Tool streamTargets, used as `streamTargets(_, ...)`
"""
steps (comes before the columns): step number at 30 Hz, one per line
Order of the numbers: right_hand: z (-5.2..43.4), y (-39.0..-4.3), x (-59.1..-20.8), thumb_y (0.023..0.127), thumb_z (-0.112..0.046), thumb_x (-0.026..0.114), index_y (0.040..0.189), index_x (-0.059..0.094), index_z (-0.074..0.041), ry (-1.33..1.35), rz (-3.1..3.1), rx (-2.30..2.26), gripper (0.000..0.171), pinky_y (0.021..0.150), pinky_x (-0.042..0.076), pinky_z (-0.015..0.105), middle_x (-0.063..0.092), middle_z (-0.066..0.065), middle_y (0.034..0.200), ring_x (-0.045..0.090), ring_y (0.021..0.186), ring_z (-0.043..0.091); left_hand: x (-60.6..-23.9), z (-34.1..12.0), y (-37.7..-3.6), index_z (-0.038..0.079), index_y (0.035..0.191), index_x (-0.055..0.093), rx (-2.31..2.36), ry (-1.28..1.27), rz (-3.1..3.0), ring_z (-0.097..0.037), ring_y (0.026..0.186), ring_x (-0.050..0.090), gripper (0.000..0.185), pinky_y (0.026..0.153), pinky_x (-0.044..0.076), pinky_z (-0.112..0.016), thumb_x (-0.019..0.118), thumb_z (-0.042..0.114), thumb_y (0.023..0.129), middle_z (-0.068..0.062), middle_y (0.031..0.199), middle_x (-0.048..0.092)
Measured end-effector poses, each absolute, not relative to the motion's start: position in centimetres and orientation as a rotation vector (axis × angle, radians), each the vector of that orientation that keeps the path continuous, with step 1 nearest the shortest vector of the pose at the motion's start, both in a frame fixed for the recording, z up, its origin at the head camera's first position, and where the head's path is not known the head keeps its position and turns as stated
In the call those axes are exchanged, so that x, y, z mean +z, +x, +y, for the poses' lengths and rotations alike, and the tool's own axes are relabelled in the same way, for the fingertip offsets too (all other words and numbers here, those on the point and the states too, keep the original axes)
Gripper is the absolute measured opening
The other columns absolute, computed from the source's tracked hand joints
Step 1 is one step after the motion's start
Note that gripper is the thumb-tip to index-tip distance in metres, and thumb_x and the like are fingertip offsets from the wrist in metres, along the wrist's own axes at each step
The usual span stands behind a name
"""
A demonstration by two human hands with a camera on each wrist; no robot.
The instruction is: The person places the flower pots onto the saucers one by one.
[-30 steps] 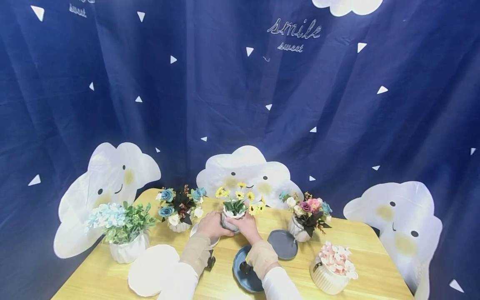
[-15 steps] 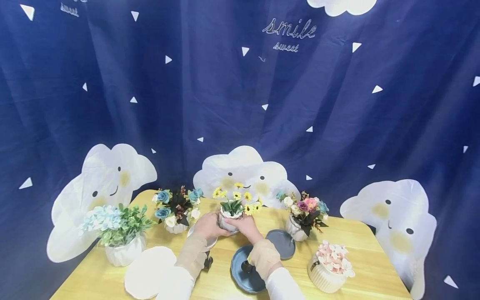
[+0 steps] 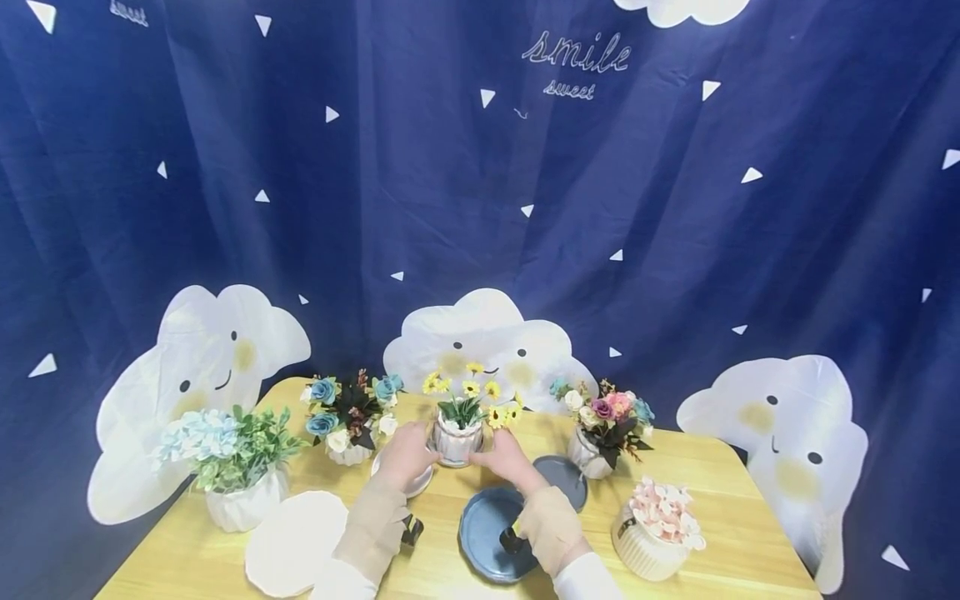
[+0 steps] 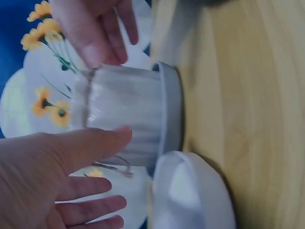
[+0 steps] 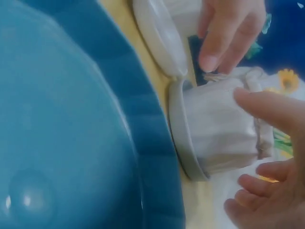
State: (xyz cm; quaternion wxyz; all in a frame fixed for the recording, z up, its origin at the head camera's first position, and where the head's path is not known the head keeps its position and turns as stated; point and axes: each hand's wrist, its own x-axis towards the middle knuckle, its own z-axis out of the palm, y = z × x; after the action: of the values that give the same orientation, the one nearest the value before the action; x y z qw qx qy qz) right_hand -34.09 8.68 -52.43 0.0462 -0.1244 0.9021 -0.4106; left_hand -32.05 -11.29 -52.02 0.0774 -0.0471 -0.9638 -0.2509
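A white ribbed flowerpot (image 3: 457, 442) with yellow daisies (image 3: 471, 389) stands upright at the back middle of the table. Under it lies a small grey saucer (image 4: 174, 112), plain in both wrist views. My left hand (image 3: 407, 454) is at the pot's left side, fingers spread and straight, the thumb (image 4: 107, 143) overlapping the pot in the left wrist view. On the other side my right hand (image 3: 508, 457) stands with its fingers loosely spread, its thumb (image 5: 267, 107) over the pot's wall in the right wrist view. Twine circles the pot's neck.
A white dish (image 3: 420, 483) sits against the saucer's left. Nearer are a blue plate (image 3: 483, 546) and a white plate (image 3: 296, 546); a dark grey plate (image 3: 566, 479) lies right. Potted flowers flank them: light blue (image 3: 243, 500), blue roses (image 3: 348, 452), mixed (image 3: 588, 454), pink (image 3: 648, 550).
Both hands gripped the pot's sides before; now they have loosened and moved apart to either side. The pot stays upright in its place, and its saucer has come into sight.
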Motion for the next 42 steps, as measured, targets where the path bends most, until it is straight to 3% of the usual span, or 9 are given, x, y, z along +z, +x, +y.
streamTargets(2,9.0,-33.7,-52.2,0.079,-0.025,0.078,0.138,0.040,0.015,-0.407,2.761,-1.221,0.080,0.103,0.045,0.054,0.048,0.035,0.137,0.050,0.124,0.046,-51.4,-11.2,-31.6,-0.004,0.124,0.061,-0.759,-0.134,-2.872,-0.038,0.106,0.063,0.061,0.093,0.052,-0.049,0.080,0.026,0.075,-0.022,0.114,0.066)
streamTargets(6,10.1,-32.8,-51.8,0.079,-0.026,0.079,0.142,0.035,0.013,-0.455,2.741,-1.227,0.086,0.109,0.036,0.061,0.039,0.037,0.144,0.038,0.134,0.052,-50.5,-10.8,-30.7,-0.002,0.117,0.065,-0.773,-0.143,-2.840,-0.035,0.103,0.064,0.051,0.090,0.054,-0.047,0.079,0.025,0.076,-0.018,0.110,0.068)
streamTargets(13,12.3,-31.0,-51.1,0.083,-0.048,0.072,0.137,0.044,0.009,-0.643,2.849,-1.219,0.084,0.101,0.041,0.062,0.045,0.035,0.137,0.045,0.125,0.052,-49.1,-10.2,-29.5,0.002,0.112,0.068,-0.814,-0.165,-2.779,-0.033,0.099,0.066,0.037,0.085,0.055,-0.047,0.073,0.022,0.081,-0.014,0.106,0.069)
streamTargets(18,13.4,-29.8,-50.7,0.081,-0.029,0.075,0.134,0.049,0.008,-0.518,2.882,-1.333,0.069,0.106,0.038,0.062,0.049,0.032,0.137,0.046,0.127,0.050,-48.3,-9.8,-28.7,0.004,0.113,0.068,-0.866,-0.179,-2.735,-0.032,0.100,0.067,0.035,0.084,0.055,-0.047,0.072,0.023,0.085,-0.013,0.110,0.070)
streamTargets(20,13.8,-29.3,-50.6,0.082,-0.025,0.075,0.134,0.051,0.005,-0.459,2.923,-1.324,0.065,0.102,0.043,0.059,0.055,0.031,0.130,0.053,0.120,0.048,-48.1,-9.6,-28.5,0.005,0.112,0.069,-0.877,-0.185,-2.705,-0.031,0.099,0.067,0.032,0.083,0.056,-0.046,0.071,0.022,0.085,-0.013,0.110,0.071)
streamTargets(26,15.5,-28.1,-50.8,0.084,-0.020,0.074,0.128,0.058,0.002,-0.318,3.033,-1.425,0.052,0.090,0.052,0.051,0.064,0.024,0.121,0.063,0.102,0.041,-47.5,-8.9,-28.1,0.006,0.110,0.070,-0.898,-0.233,-2.612,-0.030,0.096,0.068,0.028,0.081,0.056,-0.044,0.069,0.021,0.087,-0.012,0.105,0.072)
streamTargets(32,17.2,-27.3,-51.7,0.083,-0.015,0.074,0.122,0.061,0.004,-0.213,3.090,-1.617,0.045,0.095,0.051,0.051,0.066,0.025,0.118,0.064,0.106,0.041,-46.8,-8.1,-27.8,0.007,0.109,0.071,-0.941,-0.270,-2.595,-0.027,0.095,0.068,0.026,0.081,0.056,-0.042,0.069,0.021,0.087,-0.009,0.103,0.072)
streamTargets(37,18.5,-26.7,-52.5,0.083,-0.013,0.075,0.118,0.063,0.003,-0.098,3.172,-1.654,0.041,0.091,0.054,0.047,0.069,0.023,0.110,0.067,0.100,0.037,-46.8,-7.4,-27.7,0.009,0.106,0.071,-0.991,-0.289,-2.621,-0.023,0.085,0.067,0.022,0.071,0.055,-0.036,0.067,0.021,0.088,-0.006,0.095,0.072)
streamTargets(42,19.3,-26.3,-53.3,0.085,-0.013,0.074,0.120,0.059,0.006,0.045,3.205,-1.713,0.043,0.094,0.053,0.047,0.066,0.024,0.112,0.065,0.105,0.037,-47.3,-6.7,-27.5,0.009,0.108,0.070,-1.006,-0.311,-2.660,-0.018,0.080,0.066,0.025,0.067,0.054,-0.032,0.064,0.027,0.091,-0.004,0.092,0.072)
